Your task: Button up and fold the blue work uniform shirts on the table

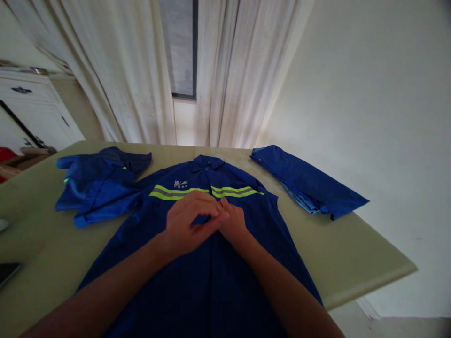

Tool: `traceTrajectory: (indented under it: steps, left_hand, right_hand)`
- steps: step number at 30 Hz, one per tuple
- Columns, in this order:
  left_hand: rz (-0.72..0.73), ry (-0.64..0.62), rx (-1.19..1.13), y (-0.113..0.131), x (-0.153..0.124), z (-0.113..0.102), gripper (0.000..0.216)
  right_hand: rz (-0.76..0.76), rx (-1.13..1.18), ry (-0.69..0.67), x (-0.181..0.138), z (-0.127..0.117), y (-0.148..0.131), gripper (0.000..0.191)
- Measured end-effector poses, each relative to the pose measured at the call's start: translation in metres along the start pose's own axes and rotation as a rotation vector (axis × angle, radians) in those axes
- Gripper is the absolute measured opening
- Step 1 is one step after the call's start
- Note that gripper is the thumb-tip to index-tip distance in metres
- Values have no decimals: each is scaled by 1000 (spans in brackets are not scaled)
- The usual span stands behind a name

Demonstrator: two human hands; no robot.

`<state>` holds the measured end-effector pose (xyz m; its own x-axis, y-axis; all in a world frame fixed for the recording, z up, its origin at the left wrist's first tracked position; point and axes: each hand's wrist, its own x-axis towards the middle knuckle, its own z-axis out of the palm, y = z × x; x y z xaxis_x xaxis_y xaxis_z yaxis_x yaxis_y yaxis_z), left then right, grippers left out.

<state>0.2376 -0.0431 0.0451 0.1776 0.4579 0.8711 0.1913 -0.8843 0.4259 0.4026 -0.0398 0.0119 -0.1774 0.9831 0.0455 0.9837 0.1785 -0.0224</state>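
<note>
A dark blue work jacket point(243, 263) lies front up on the table, collar at the far end. It has yellow-green reflective bands across the chest and a white logo. Over its front opening, just below the bands, my two hands meet. Thumb and fingers of my left hand point(192, 220) are closed in a pinch, with a gap inside the curl. Against its fingertips is my right hand point(232, 221), fingers curled and partly covered. Whatever is between the fingertips is hidden.
A crumpled blue garment point(105, 185) lies at the left, touching the jacket's sleeve. Folded blue clothing point(303, 180) sits at the right, near the edge of the table point(366, 253). A dark flat object point(7, 272) is at the left. Behind are curtains point(130, 70) and a white cabinet point(35, 101).
</note>
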Motion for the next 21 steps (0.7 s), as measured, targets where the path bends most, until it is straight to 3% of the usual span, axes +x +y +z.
traceTrajectory:
  steps: [4,7,9,15,21]
  left_hand:
    - [-209,-227,197,-46,-20,12,8]
    - [-259,-509,288,-73,-37,16,14]
    - [-286,-614,328,-81,-41,16,13]
    - [-284,-684,447,-88,-36,20,16]
    - [-272,-661,473,-87,-40,21,15]
  right_hand:
    - [32,-18,6,3,2,2,24]
    - [46,1,15,6,5,6,23]
    - [59,15,26,8,8,9,22]
    - [103,41,46,12,5,12,20]
    - [136,50,-1,8,3,6,19]
